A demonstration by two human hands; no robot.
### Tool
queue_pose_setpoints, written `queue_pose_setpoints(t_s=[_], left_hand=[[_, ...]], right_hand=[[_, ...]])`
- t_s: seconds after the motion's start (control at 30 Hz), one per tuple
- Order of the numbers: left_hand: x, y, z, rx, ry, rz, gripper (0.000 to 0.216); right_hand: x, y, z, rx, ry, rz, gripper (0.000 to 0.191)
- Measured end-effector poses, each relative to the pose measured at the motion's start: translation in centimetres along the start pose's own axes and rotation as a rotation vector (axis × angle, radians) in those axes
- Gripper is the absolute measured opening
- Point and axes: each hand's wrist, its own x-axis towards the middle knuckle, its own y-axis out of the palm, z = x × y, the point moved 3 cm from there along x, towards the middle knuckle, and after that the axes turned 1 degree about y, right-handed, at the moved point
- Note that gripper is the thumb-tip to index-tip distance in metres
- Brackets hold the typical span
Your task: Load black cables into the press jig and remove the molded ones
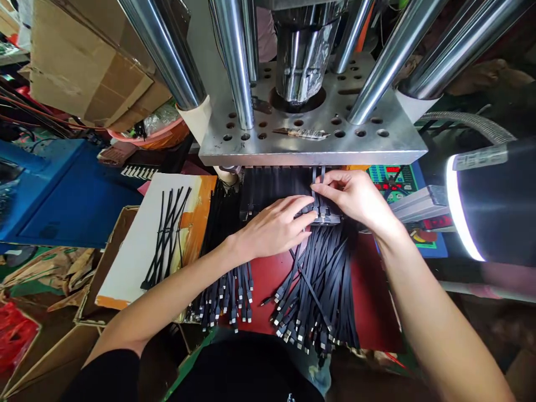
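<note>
My left hand [274, 226] lies palm down on a row of black flat cables [268, 187] set in a dark fixture [324, 216] under the press, fingers stretched toward the fixture. My right hand [349, 192] pinches a black cable end [318, 181] between thumb and fingers right above the fixture. A fan of black cables with metal connector ends [318, 290] hangs toward me over the red mat [368, 290]. A second bundle of cables [226, 296] lies under my left wrist.
A metal press plate [310, 139] with steel columns [237, 61] hangs above the hands. A few loose black cables [167, 234] lie on a white sheet at left. Cardboard boxes [84, 61] sit upper left, a blue machine surface [71, 195] left, a lit lamp [460, 212] right.
</note>
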Motion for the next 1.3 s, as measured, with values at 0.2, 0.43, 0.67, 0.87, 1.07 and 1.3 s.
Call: queue_pose_setpoints(t_s=[0.2,0.43,0.67,0.87,1.07,1.3], left_hand=[[1.1,0.9,-0.4,0.294,0.092,0.083,0.037],[1.2,1.9,-2.7,0.430,-0.049,0.087,0.058],[1.6,2.6,-3.9,0.398,-0.150,0.106,0.072],[4.7,0.7,-0.8,0.241,-0.281,0.171,0.066],[8.5,0.0,3.7,0.238,-0.309,0.131,0.055],[10.0,-2.3,4.4,0.122,-0.301,0.118,0.047]], right_hand=[[-0.4,0.0,-1.4,0.037,-0.043,-0.109,0.045],[-0.6,0.0,-1.5,-0.001,-0.023,-0.143,0.040],[-6.6,0.2,0.2,-0.652,-0.209,-0.168,0.046],[-2.3,0.8,-0.6,-0.872,-0.082,-0.140,0.052],[3.9,0.6,-0.9,-0.692,-0.047,-0.141,0.042],[2.5,0.2,2.2,-0.586,-0.103,-0.196,0.057]])
